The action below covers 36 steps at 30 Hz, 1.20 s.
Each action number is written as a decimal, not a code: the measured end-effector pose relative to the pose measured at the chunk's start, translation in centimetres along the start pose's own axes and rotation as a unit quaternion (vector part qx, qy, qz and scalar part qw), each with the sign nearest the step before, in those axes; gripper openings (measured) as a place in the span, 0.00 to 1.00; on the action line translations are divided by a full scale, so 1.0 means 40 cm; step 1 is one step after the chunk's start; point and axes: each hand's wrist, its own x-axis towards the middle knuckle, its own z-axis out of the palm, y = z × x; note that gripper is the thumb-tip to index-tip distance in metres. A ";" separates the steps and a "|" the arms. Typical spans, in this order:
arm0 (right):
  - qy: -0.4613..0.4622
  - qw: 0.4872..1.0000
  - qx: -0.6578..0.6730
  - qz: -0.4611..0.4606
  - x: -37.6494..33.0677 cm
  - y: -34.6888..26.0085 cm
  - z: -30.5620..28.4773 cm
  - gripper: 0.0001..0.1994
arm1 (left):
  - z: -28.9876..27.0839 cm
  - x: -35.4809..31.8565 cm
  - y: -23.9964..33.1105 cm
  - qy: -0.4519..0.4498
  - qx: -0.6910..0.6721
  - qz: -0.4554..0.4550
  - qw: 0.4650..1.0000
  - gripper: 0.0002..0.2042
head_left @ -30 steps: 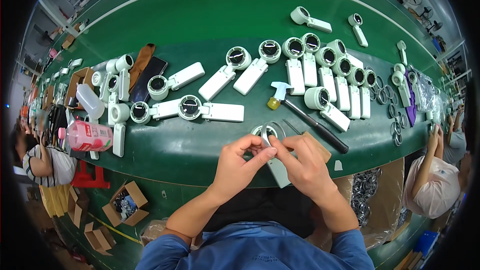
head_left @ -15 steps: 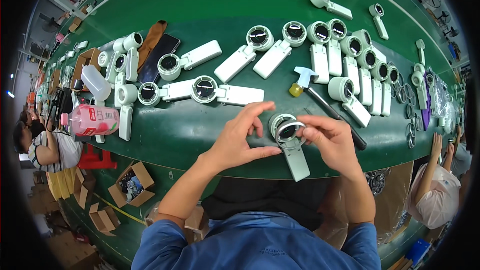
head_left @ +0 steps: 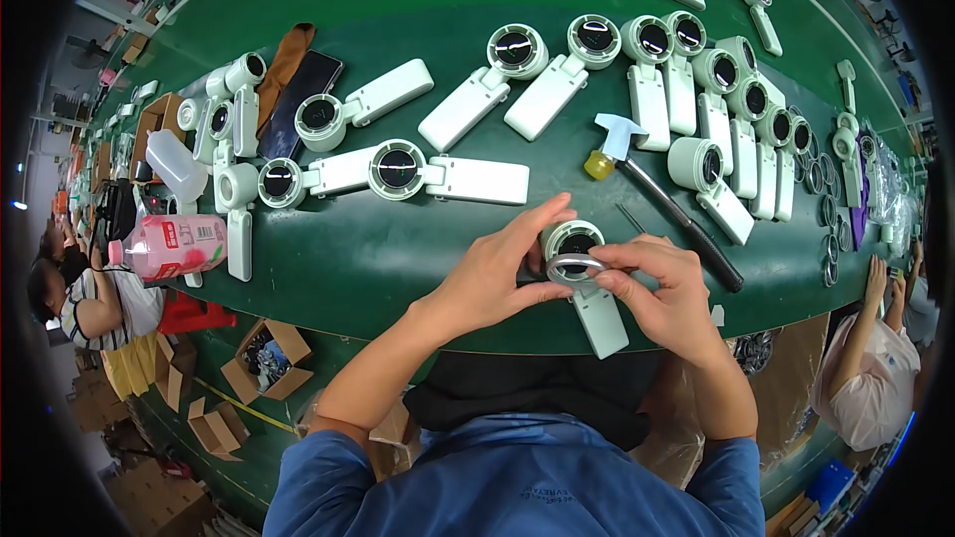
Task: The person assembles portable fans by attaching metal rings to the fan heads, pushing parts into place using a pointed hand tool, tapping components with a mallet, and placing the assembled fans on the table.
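A pale green handheld fan lies near the table's front edge, its round head turned away from me and its handle toward me. My left hand curls around the left side of the head, thumb below and forefinger stretched past the top. Between thumb and fingertips my right hand pinches a silver ring. The ring is tilted over the near part of the fan's dark round face; whether it touches the face I cannot tell. A hammer with a pale blue and yellow head lies beyond my right hand.
Several similar fans lie across the table, with more in a row at the right. Loose rings lie beside that row. A pink-labelled bottle and a dark phone are at the left. Another person works at the right.
My right hand has tipped the ring flatter to my view, over the fan's head. My left hand has closed in on the head's left side. The whole view has shifted slightly.
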 end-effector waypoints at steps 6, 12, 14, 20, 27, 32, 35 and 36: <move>0.124 0.972 -0.144 -0.138 0.048 0.013 0.029 0.10 | 0.011 0.001 0.002 0.026 -0.066 -0.001 0.997 0.54; 0.001 0.992 -0.047 0.117 0.187 0.047 0.085 0.12 | 0.014 0.018 0.017 0.018 -0.111 -0.098 0.989 0.56; 0.003 0.991 -0.051 0.121 0.203 0.079 0.085 0.13 | 0.012 0.023 0.015 0.015 -0.110 -0.104 0.988 0.57; 0.044 0.995 -0.063 0.064 0.210 0.086 0.110 0.15 | -0.001 0.019 0.017 0.005 -0.103 -0.091 0.991 0.53; 0.069 0.990 -0.114 0.045 0.182 0.097 0.106 0.15 | 0.023 0.013 0.022 -0.002 -0.085 -0.082 0.993 0.48; 0.141 0.973 -0.173 0.067 0.116 0.021 0.107 0.16 | 0.057 -0.016 -0.013 0.083 -0.100 -0.054 0.990 0.44; 0.181 0.905 -0.381 -0.057 -0.064 -0.049 0.118 0.22 | 0.029 -0.037 0.056 0.146 -0.092 -0.034 0.984 0.40; 0.122 0.906 -0.404 -0.024 -0.118 -0.026 0.115 0.22 | 0.004 -0.055 0.105 0.166 -0.062 -0.022 0.984 0.37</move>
